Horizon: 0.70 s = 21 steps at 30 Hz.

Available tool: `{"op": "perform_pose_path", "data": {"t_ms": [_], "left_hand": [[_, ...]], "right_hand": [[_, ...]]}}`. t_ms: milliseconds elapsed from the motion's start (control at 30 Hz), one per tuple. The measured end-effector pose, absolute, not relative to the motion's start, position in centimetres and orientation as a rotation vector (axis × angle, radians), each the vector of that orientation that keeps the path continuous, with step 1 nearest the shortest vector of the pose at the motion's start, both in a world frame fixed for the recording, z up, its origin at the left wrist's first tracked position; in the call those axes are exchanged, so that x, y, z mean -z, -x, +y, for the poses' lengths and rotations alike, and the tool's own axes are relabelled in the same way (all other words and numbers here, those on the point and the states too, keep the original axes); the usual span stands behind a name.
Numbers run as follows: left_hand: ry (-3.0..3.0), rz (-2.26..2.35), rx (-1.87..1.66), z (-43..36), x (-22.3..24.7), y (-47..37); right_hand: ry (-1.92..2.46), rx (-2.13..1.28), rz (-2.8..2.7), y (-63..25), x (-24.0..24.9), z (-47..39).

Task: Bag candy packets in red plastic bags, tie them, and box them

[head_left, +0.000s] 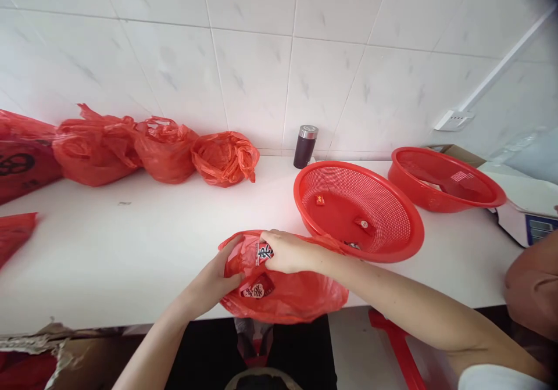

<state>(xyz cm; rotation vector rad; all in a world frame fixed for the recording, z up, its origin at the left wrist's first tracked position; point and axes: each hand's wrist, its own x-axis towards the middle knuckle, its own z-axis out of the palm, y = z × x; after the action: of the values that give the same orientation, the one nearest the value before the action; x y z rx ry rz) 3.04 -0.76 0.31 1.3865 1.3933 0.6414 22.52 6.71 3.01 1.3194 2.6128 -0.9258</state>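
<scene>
A red plastic bag (pixel 300 297) lies spread at the table's front edge, its mouth facing up. At the bag's left side, my left hand (pixel 215 274) has its thumb and fingers apart around the film and a fold of it between them. My right hand (pixel 285 251) reaches into the mouth with fingers closed on a small red packet (pixel 264 253) marked with black characters. Below it in the bag rests another red packet (pixel 258 288) with white lettering. Just behind my right forearm stands a red mesh basket (pixel 357 204) holding a few small packets.
Several filled red bags (pixel 165 151) line the wall at the left. A dark bottle (pixel 306 147) stands behind the basket. A second red basket (pixel 444 181) and a scale (pixel 518 210) are at the right, near another person's arm (pixel 534 285). An open carton (pixel 65 361) sits at lower left.
</scene>
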Motion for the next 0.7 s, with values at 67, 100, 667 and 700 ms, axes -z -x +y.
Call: {"op": "perform_pose_path", "data": {"t_ms": [67,100,667,700], "left_hand": [[-1.408,1.44,-0.637,-0.9,-0.2,-2.6],[-1.425,1.458,-0.647,-0.9,-0.2,-2.3],[-1.79,1.578,-0.646,-1.4,0.3,-0.4],[-1.793,1.579,-0.655,-1.6,0.5,-0.2]], "right_hand": [[-1.288,0.877,2.595,-23.0,-2.2,7.1],[-1.261,0.85,2.588,-23.3,-2.1,7.4],[-1.687,1.061,2.635,-34.2,-8.6,12.2],[-1.826,0.879,2.557,-36.0,-8.0,13.4]]}}
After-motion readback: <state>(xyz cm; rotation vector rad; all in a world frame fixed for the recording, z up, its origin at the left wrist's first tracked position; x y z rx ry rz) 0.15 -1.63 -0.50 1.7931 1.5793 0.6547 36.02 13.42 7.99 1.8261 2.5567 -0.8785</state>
